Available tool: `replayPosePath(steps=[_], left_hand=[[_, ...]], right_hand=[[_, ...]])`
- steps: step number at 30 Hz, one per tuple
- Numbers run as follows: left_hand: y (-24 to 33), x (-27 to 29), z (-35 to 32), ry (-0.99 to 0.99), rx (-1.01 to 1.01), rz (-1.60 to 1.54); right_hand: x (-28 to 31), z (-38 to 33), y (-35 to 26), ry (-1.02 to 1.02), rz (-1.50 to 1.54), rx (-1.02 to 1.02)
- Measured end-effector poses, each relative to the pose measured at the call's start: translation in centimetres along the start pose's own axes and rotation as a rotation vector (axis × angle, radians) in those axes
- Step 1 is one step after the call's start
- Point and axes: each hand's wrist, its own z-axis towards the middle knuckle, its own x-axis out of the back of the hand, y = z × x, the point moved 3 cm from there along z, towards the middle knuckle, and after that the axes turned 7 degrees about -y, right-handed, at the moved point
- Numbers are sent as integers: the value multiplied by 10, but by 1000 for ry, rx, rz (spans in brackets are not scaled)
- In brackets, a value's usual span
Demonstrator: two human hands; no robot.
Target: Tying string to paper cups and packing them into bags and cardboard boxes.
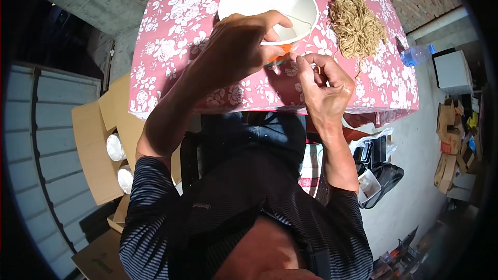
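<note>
A white paper bowl [270,0] stands on a table covered by a pink floral cloth [171,36]. My left hand [236,46] grips the bowl's near rim, with an orange part [284,49] showing just under my fingers. My right hand [324,83] is beside it, thumb and forefinger pinched on a thin pale string [306,39] that runs up over the bowl's rim. A heap of tan cord pieces [357,26] lies on the cloth to the right of the bowl.
An open cardboard box [101,145] with white bowls stands on the floor at left. A clear plastic bottle [417,54] lies past the table's right corner. A plastic bag of dark trays [376,168] sits at lower right, with stacked boxes [456,150] beyond.
</note>
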Motion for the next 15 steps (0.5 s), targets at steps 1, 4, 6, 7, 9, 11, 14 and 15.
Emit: replayPosePath(steps=[1,4,6,7,9,11,14,15], left_hand=[[0,0,0,-4,-1,-1],[2,-1,0,-5,-4,11],[3,-2,0,-28,36,1],[4,-2,0,-29,35,1],[4,-3,0,-28,12,-6],[3,-2,-1,-13,2,-13],[4,-1,-1,-10,6,-32],[5,-1,0,-20,22,-40]], right_hand=[[-1,-1,0,33,3,9],[-3,-1,2,94,-11,49],[-5,0,4,120,-29,81],[-7,1,6,138,-25,108],[-8,1,10,158,-22,133],[-10,1,10,173,-45,163],[-12,1,10,170,-92,180],[-12,1,10,171,-93,179]])
